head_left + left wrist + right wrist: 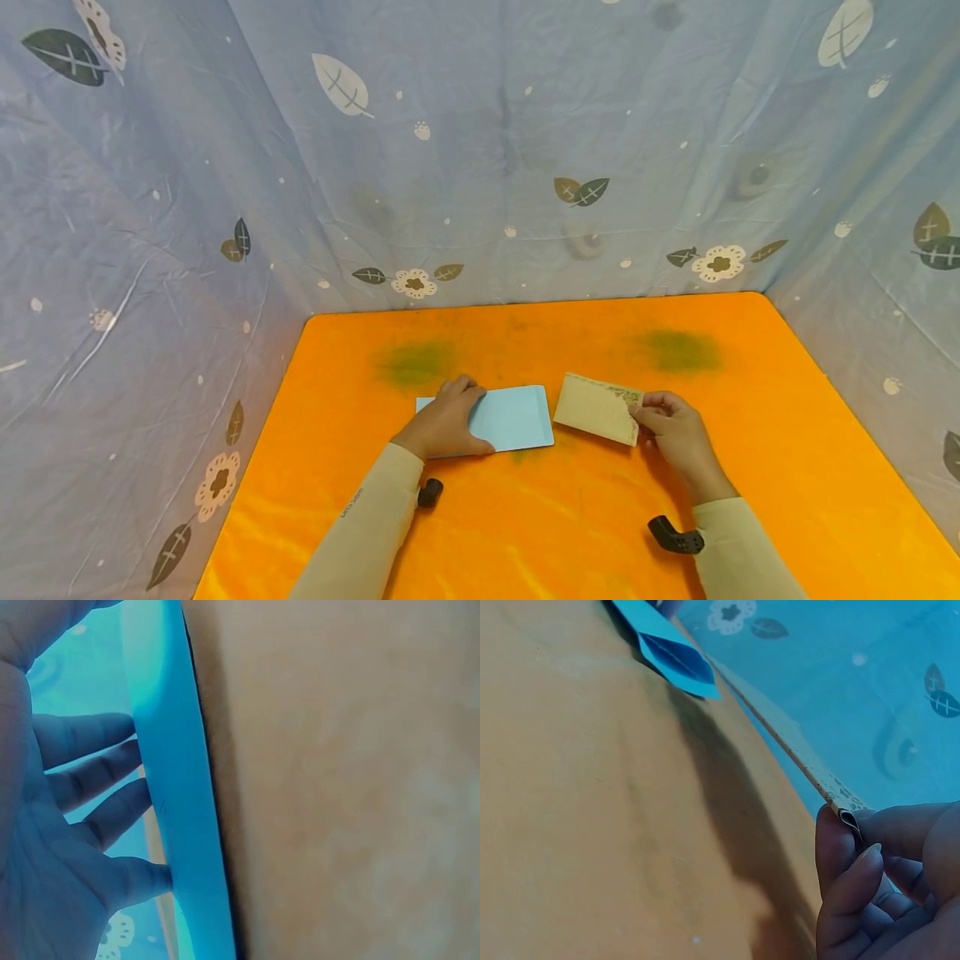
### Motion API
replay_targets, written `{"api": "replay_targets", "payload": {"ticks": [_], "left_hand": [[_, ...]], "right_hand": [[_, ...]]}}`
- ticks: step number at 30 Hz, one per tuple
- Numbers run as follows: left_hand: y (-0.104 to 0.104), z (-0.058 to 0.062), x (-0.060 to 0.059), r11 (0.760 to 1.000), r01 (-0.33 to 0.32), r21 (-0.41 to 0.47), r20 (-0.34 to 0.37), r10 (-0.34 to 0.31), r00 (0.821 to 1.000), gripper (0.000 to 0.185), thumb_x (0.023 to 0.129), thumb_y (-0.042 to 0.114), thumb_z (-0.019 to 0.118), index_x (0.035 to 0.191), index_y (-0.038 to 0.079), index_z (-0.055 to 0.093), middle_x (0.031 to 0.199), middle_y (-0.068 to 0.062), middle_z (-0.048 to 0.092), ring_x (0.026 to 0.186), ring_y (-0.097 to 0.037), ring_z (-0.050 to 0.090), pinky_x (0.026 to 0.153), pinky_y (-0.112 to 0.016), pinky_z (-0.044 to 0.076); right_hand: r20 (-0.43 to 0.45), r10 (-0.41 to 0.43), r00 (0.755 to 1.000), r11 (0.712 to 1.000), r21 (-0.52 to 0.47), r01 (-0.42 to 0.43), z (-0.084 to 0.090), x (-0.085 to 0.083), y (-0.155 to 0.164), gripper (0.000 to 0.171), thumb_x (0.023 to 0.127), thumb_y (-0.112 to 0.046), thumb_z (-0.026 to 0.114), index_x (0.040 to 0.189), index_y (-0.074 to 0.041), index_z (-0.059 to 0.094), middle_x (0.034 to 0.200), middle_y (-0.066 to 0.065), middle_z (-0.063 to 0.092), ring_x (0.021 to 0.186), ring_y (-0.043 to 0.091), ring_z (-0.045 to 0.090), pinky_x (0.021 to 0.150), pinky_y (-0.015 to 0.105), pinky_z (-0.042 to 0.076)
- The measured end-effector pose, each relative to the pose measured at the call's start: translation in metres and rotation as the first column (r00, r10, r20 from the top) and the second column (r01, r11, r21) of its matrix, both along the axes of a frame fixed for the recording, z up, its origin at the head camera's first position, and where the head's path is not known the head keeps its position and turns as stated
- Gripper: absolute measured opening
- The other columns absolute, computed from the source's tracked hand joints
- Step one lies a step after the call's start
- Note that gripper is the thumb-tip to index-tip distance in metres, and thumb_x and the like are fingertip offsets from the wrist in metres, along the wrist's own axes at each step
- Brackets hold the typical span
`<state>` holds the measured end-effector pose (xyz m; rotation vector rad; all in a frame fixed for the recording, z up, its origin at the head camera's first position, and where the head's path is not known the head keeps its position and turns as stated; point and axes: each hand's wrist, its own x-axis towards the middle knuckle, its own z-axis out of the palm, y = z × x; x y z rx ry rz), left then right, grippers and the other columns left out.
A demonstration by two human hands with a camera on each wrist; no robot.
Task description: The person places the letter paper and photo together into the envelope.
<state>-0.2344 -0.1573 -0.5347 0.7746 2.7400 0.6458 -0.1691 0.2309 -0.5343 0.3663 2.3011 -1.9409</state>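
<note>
A light blue envelope lies flat on the orange table. My left hand rests on its left part. In the left wrist view the fingers lie fairly straight against the blue envelope. Just to its right is a tan envelope with a printed pattern at one end. My right hand pinches its right end between thumb and fingers. In the right wrist view the tan envelope is held edge-on above the table by my right hand and casts a shadow, with the blue envelope beyond it.
Blue fabric printed with leaves and flowers walls the table on the left, back and right. Two greenish smudges mark the cloth behind the envelopes. Black wrist cameras sit under both sleeves.
</note>
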Motion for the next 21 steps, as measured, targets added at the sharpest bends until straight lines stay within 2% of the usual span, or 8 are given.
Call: {"api": "replay_targets", "payload": {"ticks": [21], "left_hand": [[-0.001,-0.004,-0.001,1.000,-0.006,-0.002,0.001,0.006,1.000,0.097,0.081,0.055,0.093,0.157,0.006,0.056,0.152,-0.004,0.048,0.134,-0.025,0.046,0.105,-0.039,0.052]], "right_hand": [[-0.020,-0.014,1.000,1.000,-0.005,0.014,-0.003,-0.003,-0.018,0.034,0.110,-0.018,0.071,0.130,0.006,0.057,0.097,0.008,0.068,0.074,0.022,0.061,0.063,0.032,0.054]]}}
